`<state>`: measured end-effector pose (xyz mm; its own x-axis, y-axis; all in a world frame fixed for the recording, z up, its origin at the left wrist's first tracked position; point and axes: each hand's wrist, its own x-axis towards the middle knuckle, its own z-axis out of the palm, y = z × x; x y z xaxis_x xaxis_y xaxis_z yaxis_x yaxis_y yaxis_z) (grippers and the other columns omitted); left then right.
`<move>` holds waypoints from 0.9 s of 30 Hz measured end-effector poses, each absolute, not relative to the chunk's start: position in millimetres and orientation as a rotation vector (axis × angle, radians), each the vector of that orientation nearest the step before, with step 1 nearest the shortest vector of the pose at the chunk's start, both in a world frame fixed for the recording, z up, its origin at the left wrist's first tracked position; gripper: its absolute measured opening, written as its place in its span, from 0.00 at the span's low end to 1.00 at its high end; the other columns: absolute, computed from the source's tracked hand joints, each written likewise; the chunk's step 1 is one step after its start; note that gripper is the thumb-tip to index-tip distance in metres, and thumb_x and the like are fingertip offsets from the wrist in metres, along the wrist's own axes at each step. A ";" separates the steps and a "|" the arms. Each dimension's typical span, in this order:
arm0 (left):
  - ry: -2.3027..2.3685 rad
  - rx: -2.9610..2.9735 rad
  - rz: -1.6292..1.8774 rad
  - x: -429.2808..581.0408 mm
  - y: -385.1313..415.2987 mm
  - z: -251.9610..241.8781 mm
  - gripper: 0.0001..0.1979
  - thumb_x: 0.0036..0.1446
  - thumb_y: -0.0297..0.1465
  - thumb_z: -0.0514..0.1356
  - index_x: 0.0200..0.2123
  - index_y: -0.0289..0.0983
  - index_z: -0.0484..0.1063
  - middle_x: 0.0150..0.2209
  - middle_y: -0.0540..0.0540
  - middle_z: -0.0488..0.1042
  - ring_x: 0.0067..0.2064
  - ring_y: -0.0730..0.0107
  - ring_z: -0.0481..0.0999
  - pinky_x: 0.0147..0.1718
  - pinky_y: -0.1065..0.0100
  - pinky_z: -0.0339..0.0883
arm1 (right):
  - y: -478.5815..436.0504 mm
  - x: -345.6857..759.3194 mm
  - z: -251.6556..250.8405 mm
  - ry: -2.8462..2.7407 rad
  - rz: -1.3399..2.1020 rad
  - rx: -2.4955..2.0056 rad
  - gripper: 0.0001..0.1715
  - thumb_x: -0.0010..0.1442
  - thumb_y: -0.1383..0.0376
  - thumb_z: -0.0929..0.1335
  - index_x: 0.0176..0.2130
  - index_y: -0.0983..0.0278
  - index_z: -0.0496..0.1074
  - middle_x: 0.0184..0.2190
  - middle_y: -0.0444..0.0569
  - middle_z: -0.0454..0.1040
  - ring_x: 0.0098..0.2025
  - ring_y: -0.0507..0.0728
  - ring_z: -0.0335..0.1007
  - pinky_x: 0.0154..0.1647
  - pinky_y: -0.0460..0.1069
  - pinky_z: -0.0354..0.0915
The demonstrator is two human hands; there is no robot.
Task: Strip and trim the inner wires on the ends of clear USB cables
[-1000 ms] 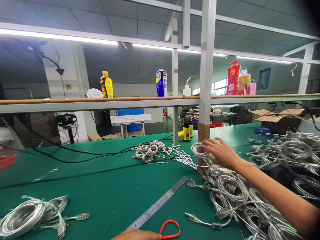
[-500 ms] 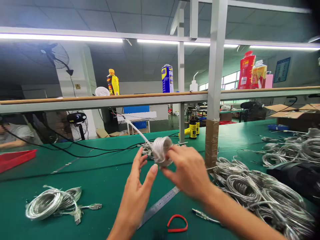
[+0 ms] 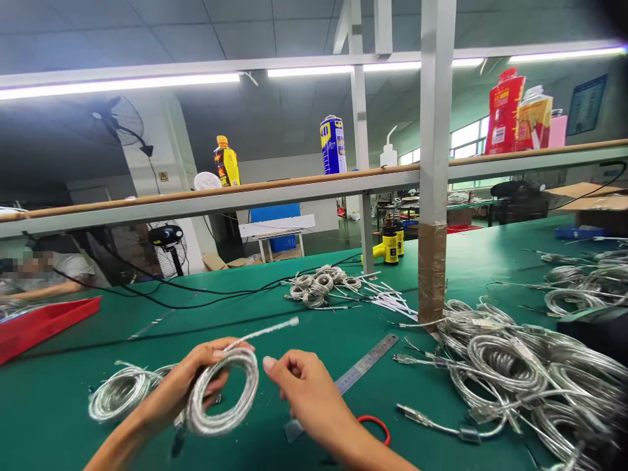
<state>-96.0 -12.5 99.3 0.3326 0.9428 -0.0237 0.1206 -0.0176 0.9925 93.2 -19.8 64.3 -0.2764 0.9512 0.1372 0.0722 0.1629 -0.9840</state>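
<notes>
My left hand (image 3: pixel 189 374) grips a coiled transparent-sheathed cable (image 3: pixel 216 424), held up as a ring above the green table. The cable's pale free end sticks out toward the upper right. Just right of the coil is my right hand (image 3: pixel 314 386), fingers curled in and thumb pointing at the ring without touching it; I see nothing in its fingers. Behind my left forearm lies another coiled cable (image 3: pixel 110 400), partly hidden. A steel ruler (image 3: pixel 367 363) lies beyond my right hand, and a red curved piece (image 3: pixel 383 428) shows beside my right forearm.
A large heap of cables (image 3: pixel 510 373) covers the right side, with a USB plug (image 3: pixel 415 415) at its near edge. Small coils (image 3: pixel 318 288) and white strips (image 3: pixel 392 301) lie farther back. A wrapped post (image 3: pixel 432 275) stands mid-table; a red tray (image 3: pixel 49 327) is at left.
The cable coil has come down and left, turning its ring toward me. My left hand has taken hold of it, while my right hand has let go and moved lower. The view has shifted slightly.
</notes>
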 end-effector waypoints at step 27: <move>1.351 1.857 0.972 -13.1 -8.8 18.5 0.15 0.53 0.37 0.53 0.29 0.35 0.76 0.23 0.48 0.73 0.22 0.72 0.65 0.21 0.74 0.56 | 9.3 113.5 -12.8 -1.335 1.287 -0.755 0.22 0.52 0.53 0.64 0.20 0.68 0.71 0.17 0.42 0.61 0.19 0.48 0.51 0.20 0.44 0.49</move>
